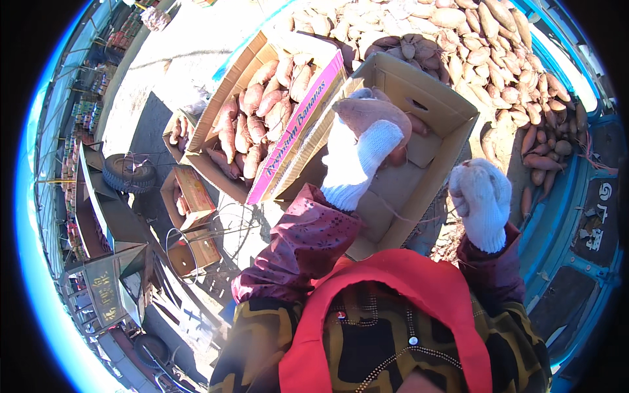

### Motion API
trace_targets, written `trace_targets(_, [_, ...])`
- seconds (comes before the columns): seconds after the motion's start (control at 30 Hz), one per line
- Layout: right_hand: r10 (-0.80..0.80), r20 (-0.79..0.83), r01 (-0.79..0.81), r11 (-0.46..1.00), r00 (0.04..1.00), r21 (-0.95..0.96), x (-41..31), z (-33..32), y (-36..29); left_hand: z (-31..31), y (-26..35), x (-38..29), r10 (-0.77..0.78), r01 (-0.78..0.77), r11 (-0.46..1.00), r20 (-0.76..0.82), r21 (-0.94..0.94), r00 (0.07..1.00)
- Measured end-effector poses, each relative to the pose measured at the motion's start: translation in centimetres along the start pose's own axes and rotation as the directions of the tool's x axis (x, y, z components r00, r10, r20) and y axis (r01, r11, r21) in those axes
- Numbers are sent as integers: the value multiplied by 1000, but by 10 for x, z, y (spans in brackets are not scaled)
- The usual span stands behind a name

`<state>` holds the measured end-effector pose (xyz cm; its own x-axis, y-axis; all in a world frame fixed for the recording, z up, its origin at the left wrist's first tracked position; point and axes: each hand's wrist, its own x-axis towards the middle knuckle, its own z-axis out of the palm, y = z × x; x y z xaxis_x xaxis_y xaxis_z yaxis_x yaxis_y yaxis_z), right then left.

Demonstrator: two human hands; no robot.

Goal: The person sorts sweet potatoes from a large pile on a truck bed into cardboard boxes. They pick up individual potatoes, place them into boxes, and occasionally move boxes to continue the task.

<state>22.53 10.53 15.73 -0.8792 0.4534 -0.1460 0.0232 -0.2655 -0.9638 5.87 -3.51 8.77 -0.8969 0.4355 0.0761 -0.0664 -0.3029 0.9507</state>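
In a white knitted glove, my left hand (pixel 361 142) is over a cardboard box (pixel 447 113) and grips a large sweet potato (pixel 376 114). A few more sweet potatoes lie inside this box, partly hidden by the hand. My right hand (pixel 479 199), gloved too, is curled to the right of the box; whether anything is inside its fingers is hidden. Left of the first box, a printed banana carton (pixel 295 142) holds many sweet potatoes (pixel 255 127).
A big heap of sweet potatoes (pixel 496 64) spreads across the upper right, beside a blue metal vehicle side (pixel 545 255). Smaller cartons (pixel 196 196) stand on the left near a tyre (pixel 128 173) and a metal cart (pixel 115 280).
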Motion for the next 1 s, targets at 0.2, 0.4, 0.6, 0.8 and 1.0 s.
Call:
trace_targets(0.2, [-26, -310, -84, 937, 950, -338, -4, -42, 31, -180, 53, 47, -117, 2, 910, 251, 414, 961])
trace_targets(0.4, [2, -397, -200, 867, 918, -457, -26, -62, 71, -257, 59, 74, -427, 212, 120, -143, 970, 893])
trace_targets(0.6, [3, -578, -302, 855, 816, -422, -54, -90, 92, -260, -19, 48, -104, -380, -280, 366, 882, 925])
trace_targets(0.8, [84, -688, -518, 725, 721, -454, -104, -167, 165, -280, -14, 65, -218, -341, 189, 378, 921, 900])
trace_targets(1.0, [318, -773, -724, 644, 549, -249, -151, -204, 192, -356, -47, 98, 26, -75, 621, 76, 780, 997])
